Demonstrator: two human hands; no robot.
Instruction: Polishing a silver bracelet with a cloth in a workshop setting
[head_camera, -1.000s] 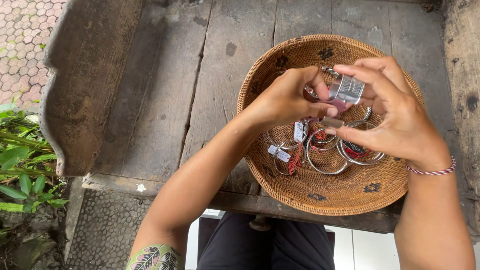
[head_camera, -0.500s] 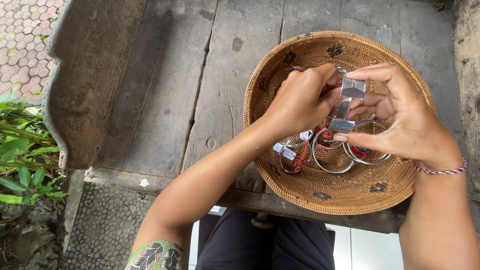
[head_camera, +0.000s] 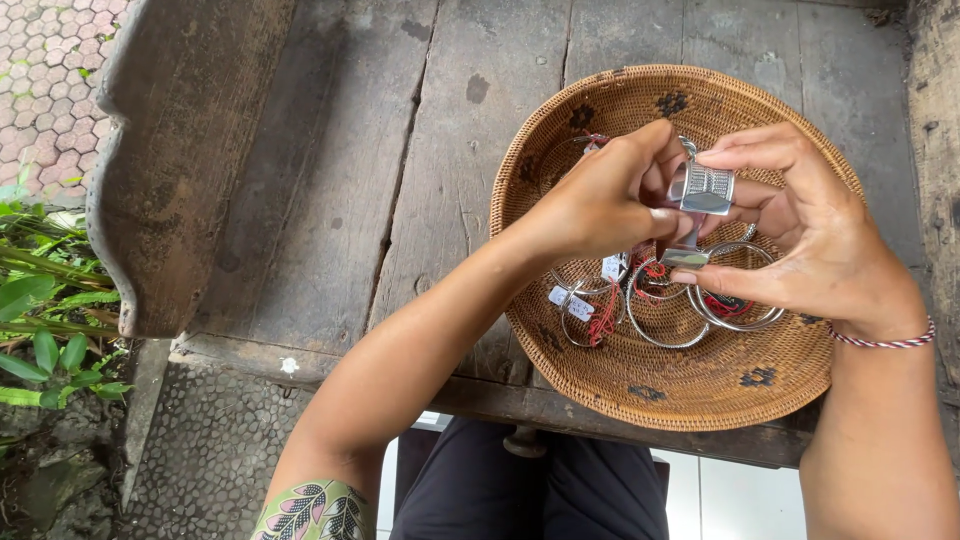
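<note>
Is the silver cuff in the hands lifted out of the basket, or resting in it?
Lifted out. Both the left hand and right hand pinch the cuff above the basket, clear of the bangles lying inside.

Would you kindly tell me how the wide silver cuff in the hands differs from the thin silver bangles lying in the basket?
The wide cuff is a broad band with a textured face; the thin bangles are slim round rings. The cuff is held above the woven basket between the left hand and right hand; the bangles lie loose on the basket floor. The bangles carry red threads and small tags; none shows on the cuff. Both look silver-coloured.
</note>
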